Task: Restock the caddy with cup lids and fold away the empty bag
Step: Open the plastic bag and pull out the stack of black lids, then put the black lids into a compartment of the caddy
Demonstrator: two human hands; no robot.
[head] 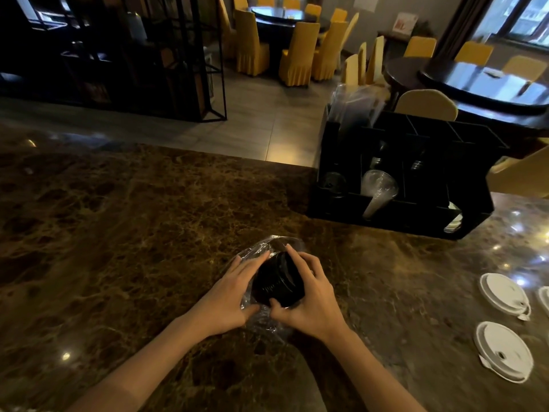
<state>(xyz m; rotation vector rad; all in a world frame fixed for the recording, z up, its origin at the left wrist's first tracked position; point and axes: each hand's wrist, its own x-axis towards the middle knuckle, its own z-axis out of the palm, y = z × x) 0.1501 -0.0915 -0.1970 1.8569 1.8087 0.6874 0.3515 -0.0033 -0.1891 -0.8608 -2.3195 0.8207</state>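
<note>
Early days: both hands, left hand and right hand, fingers clasping black lids, seemingly bagged in the bag; caddy unstocked.

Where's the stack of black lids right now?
In the head view, the stack of black lids sits low centre on the marble counter, partly inside the clear bag, between the left hand and right hand.

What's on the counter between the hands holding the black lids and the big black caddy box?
Nothing. In the head view, only bare brown marble counter lies between the bagged black lids and the caddy.
</note>
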